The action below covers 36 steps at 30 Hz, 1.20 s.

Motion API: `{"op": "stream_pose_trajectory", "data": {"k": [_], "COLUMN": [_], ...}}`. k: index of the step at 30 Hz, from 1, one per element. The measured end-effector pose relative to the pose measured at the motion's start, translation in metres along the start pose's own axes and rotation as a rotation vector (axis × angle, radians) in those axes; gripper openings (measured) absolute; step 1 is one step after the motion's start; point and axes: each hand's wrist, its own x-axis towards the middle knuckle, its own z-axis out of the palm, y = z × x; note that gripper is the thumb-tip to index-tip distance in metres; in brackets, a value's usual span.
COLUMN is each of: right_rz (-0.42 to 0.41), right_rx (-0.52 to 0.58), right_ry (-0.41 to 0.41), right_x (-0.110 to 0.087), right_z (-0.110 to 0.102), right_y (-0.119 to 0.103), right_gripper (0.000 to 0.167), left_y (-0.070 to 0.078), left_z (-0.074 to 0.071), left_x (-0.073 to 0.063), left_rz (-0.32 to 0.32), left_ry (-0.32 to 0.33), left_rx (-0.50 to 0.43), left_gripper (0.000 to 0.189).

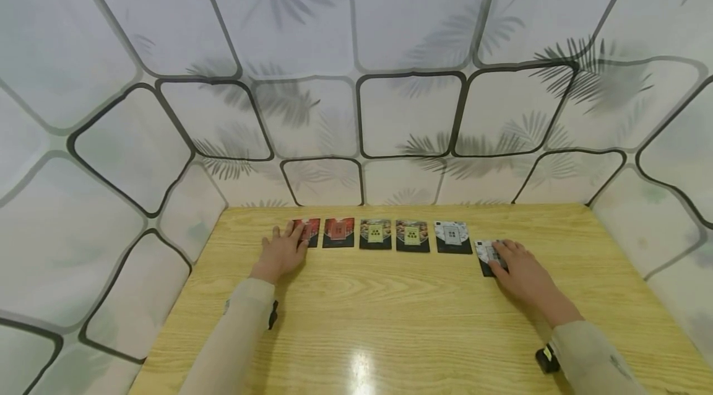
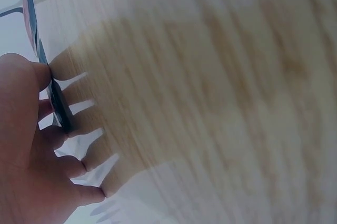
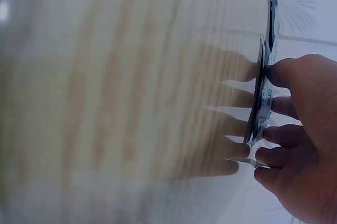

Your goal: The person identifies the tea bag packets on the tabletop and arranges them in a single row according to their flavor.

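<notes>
Six flat printed packets make a row near the back edge of the table. My left hand [image 1: 283, 252] rests with spread fingers on the leftmost red-and-black packet [image 1: 313, 234], covering part of it. In the left wrist view, the thumb touches that packet's dark edge [image 2: 59, 105]. At the right end, my right hand [image 1: 523, 271] lies over a white-and-black packet [image 1: 484, 257], thumb and fingertips on it. This packet sits nearer me than the others and slightly turned. From the right wrist, its thin edge [image 3: 257, 97] shows under the thumb and fingers.
Between the hands lie a second red packet [image 1: 338, 233], two yellow-labelled packets [image 1: 375, 234] and another white-and-black packet [image 1: 453, 238]. The wooden table [image 1: 367, 314] meets patterned cloth walls [image 1: 412, 116] at the back and sides.
</notes>
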Motion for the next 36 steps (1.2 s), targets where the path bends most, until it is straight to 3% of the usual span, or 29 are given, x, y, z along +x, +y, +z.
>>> {"op": "stream_pose_trajectory", "data": {"k": [36], "right_rz": [0.044], "right_rx": [0.025], "right_ry": [-0.048], "right_x": [0.044], "right_z": [0.003], "right_y": [0.011], "right_gripper": [0.062], "left_y": [-0.001], "left_z": [0.002], "left_x": [0.001], "left_rz": [-0.010], "left_ry": [-0.002], "left_rx": [-0.015], "left_gripper": [0.061]}}
